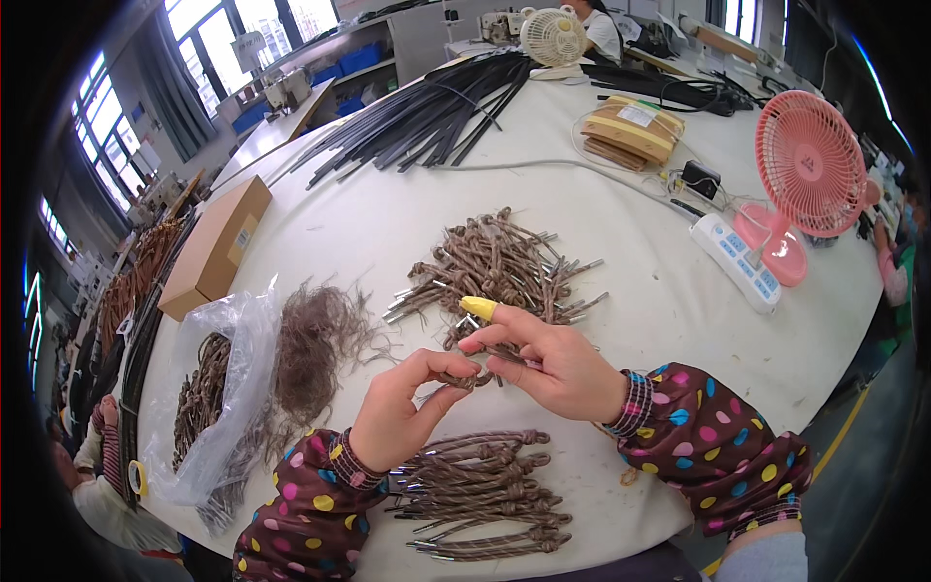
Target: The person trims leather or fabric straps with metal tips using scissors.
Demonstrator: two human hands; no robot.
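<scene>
Over the middle of the white table, my left hand [402,403] and my right hand [567,373] meet around a brown braided cord [481,379]. Thumb and fingers of each hand pinch it; part of it is hidden behind the fingers. A yellow fingertip cover [478,307] is on my right index finger, which points outward. Just beyond the hands lies a loose pile of knotted brown cords [490,257] with metal tips. Nearer to me, similar cords [485,495] are laid out in a rough row, knots to the right and metal tips to the left.
On the left are brown fibre scraps [315,354], a clear plastic bag [247,335] with cords inside and a cardboard box [218,247]. Black strips [427,112] spread along the far side. Rightward stand a pink fan [810,165], a white power strip [737,260] and a yellow-brown bundle [635,126].
</scene>
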